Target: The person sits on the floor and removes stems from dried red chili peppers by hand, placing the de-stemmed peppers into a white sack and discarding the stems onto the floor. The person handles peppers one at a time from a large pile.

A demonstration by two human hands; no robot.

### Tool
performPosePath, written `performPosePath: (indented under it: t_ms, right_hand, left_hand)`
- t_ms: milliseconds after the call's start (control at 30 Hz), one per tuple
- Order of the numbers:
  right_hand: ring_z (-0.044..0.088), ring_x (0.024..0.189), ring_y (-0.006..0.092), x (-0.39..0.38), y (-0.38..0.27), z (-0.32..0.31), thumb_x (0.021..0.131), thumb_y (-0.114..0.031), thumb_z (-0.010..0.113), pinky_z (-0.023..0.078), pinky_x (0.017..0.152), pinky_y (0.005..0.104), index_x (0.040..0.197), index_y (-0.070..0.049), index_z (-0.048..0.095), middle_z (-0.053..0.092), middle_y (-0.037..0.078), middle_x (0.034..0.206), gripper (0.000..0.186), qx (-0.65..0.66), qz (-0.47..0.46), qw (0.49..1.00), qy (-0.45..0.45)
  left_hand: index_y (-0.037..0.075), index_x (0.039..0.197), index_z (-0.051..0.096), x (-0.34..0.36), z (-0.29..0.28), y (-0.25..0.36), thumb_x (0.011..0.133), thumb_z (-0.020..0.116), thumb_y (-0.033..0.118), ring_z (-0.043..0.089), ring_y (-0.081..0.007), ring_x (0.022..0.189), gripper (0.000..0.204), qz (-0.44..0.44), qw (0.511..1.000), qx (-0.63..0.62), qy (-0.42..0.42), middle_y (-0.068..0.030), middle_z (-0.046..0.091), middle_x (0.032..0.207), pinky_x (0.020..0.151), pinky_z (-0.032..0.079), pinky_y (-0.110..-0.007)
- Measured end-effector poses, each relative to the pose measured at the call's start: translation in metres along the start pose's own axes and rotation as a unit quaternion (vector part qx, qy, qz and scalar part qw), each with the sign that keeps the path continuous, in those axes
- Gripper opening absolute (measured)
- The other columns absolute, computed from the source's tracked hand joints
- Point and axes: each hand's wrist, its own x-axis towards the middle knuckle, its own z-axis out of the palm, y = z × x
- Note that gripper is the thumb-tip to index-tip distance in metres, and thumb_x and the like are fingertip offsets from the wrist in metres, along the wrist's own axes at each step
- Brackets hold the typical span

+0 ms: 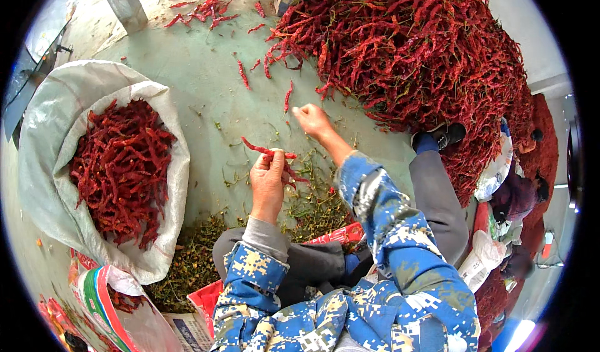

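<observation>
Closed around several dried red chili peppers (255, 147), my left hand (267, 182) is above the floor in front of my lap. The chilies stick out on both sides of its fingers. My right hand (314, 120) is raised farther forward and to the right, its fingers curled together; whatever may be in them is too small or hidden to make out. Just past its fingertips is a single red chili (288, 95). Below and around both hands, green and brown stem scraps (312, 205) litter the floor.
To the left stands a white woven sack (178, 183) with its rim rolled down, full of red chilies (125, 170). A large chili heap (406, 52) rises at the far right, beside my shoe (447, 135). A metal post (123, 5) stands far left. Another person (515, 196) is at the right edge.
</observation>
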Motion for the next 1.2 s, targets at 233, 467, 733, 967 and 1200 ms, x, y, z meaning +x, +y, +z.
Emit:
performPosePath:
  t_ms: [233, 467, 733, 967, 1200]
  right_hand:
    - [0.064, 0.092, 0.0398, 0.026, 0.0, 0.028, 0.085, -0.039, 0.069, 0.051, 0.078, 0.0531, 0.096, -0.005, 0.061, 0.067, 0.02, 0.1, 0.037, -0.147, -0.055, 0.983, 0.094]
    - [0.062, 0.08, 0.017, -0.094, 0.013, -0.026, 0.089, -0.012, 0.06, 0.051, 0.074, 0.0355, 0.098, 0.0, 0.06, 0.067, 0.01, 0.089, 0.014, 0.162, -0.186, 0.956, -0.156]
    - [0.065, 0.092, 0.0356, -0.111, 0.021, -0.032, 0.089, -0.012, 0.061, 0.051, 0.078, 0.0451, 0.105, -0.004, 0.053, 0.065, 0.017, 0.096, 0.019, -0.06, -0.147, 0.987, 0.039]
    - [0.059, 0.099, 0.0354, 0.048, 0.032, -0.064, 0.088, -0.026, 0.066, 0.05, 0.082, 0.0464, 0.099, -0.007, 0.06, 0.058, 0.014, 0.107, 0.023, -0.26, -0.173, 0.932, 0.182]
    - [0.06, 0.099, 0.0335, 0.063, 0.036, -0.063, 0.084, -0.027, 0.07, 0.05, 0.082, 0.0475, 0.09, -0.008, 0.07, 0.061, 0.014, 0.102, 0.02, -0.359, -0.124, 0.92, 0.101]
  left_hand:
    - [0.008, 0.089, 0.059, 0.028, -0.006, -0.008, 0.098, 0.061, 0.03, 0.048, -0.0073, 0.053, 0.024, -0.04, 0.995, -0.036, 0.079, -0.003, 0.063, 0.077, 0.049, 0.041, -0.023]
    - [0.007, 0.099, 0.064, 0.014, 0.006, -0.008, 0.096, 0.064, 0.023, 0.054, -0.0049, 0.06, 0.017, -0.06, 0.995, 0.078, 0.003, 0.0001, 0.064, 0.077, 0.051, 0.04, -0.02]
    - [0.003, 0.092, 0.069, 0.005, 0.011, -0.025, 0.09, 0.07, 0.013, 0.059, -0.006, 0.067, 0.01, 0.105, 0.951, 0.279, -0.08, 0.0019, 0.065, 0.076, 0.057, 0.047, -0.022]
    - [0.005, 0.093, 0.066, 0.013, 0.013, -0.01, 0.094, 0.067, 0.021, 0.06, -0.0072, 0.065, 0.016, -0.044, 0.988, 0.149, 0.003, -0.0021, 0.066, 0.08, 0.051, 0.049, -0.024]
    - [0.006, 0.096, 0.063, 0.025, 0.015, -0.014, 0.094, 0.065, 0.019, 0.059, -0.0075, 0.063, 0.014, -0.056, 0.987, 0.147, 0.011, -0.0028, 0.067, 0.082, 0.051, 0.046, -0.022]
